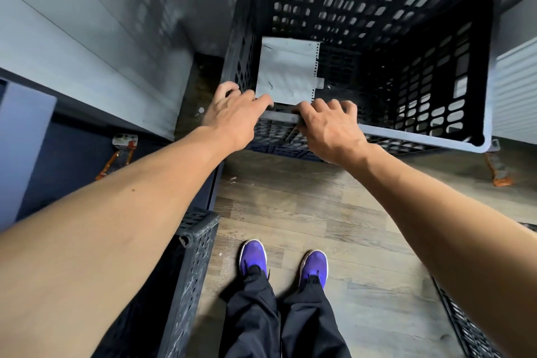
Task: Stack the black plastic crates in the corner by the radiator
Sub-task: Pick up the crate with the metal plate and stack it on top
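A tall black perforated plastic crate [436, 46] stands in the corner ahead of me, on top of another black crate whose upper edge [290, 150] shows just below its near wall. A white sheet of paper [286, 73] lies inside it. My left hand [232, 113] grips the near rim at the crate's left corner, fingers curled over the edge. My right hand [328, 125] grips the same near rim [421, 136] beside it, fingers hooked inside.
A white radiator [517, 90] is at the right. A grey wall [87, 46] runs along the left. Another black crate [191, 270] stands by my left leg, and one more crate edge [465, 328] shows at bottom right. Orange-handled tools [122, 151] [498, 168] lie on the wood floor [319, 203].
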The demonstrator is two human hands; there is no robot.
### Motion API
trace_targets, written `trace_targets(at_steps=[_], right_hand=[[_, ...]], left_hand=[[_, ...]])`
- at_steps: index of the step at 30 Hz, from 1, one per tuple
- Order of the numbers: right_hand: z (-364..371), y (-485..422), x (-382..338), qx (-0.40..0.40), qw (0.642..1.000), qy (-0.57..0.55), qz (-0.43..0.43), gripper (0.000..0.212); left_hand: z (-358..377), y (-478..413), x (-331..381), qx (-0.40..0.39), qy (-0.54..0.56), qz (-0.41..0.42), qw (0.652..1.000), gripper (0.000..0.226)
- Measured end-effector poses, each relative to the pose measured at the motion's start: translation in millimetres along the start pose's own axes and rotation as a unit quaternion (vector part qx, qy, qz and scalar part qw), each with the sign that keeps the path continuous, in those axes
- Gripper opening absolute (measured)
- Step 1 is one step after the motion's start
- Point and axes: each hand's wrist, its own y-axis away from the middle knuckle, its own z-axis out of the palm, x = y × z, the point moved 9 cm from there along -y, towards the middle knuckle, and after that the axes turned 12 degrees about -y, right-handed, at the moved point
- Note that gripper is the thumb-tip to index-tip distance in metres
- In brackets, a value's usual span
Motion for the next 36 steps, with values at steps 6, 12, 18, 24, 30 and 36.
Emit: trace_targets(at_steps=[6,12,18,24,30,36], right_hand=[[-1.6,9.4,2.6,-0.017,0.999,-0.047,0.001,0.05],[-9.3,45.3,24.7,0.034,0.998,-0.05,0.004,0.065],[-26.4,89.1,67.9,0.057,0.997,-0.05,0.029,0.072],[-37.9,136.0,129.1,0.073,0.984,-0.105,0.123,0.072],[-36.5,179.7,181.9,0.028,0.978,-0.099,0.179,0.085],[-27.8,179.6,191.5,-0.035,0.978,-0.133,0.156,0.096]], left_hand=[[-4.8,7.0,13.3,0.015,-0.025,0.004,1.0,0.053],[-10.6,21.8,38.5,0.03,0.005,0.008,1.0,0.067],[-29.3,28.7,91.6,0.064,0.037,0.046,0.996,0.068],[-47.5,17.4,163.4,0.073,0.039,0.114,0.99,0.066],[-46.2,12.7,244.2,-0.016,0.023,0.157,0.987,0.087],[-27.3,11.8,259.7,-0.124,-0.047,0.132,0.982,0.117]])
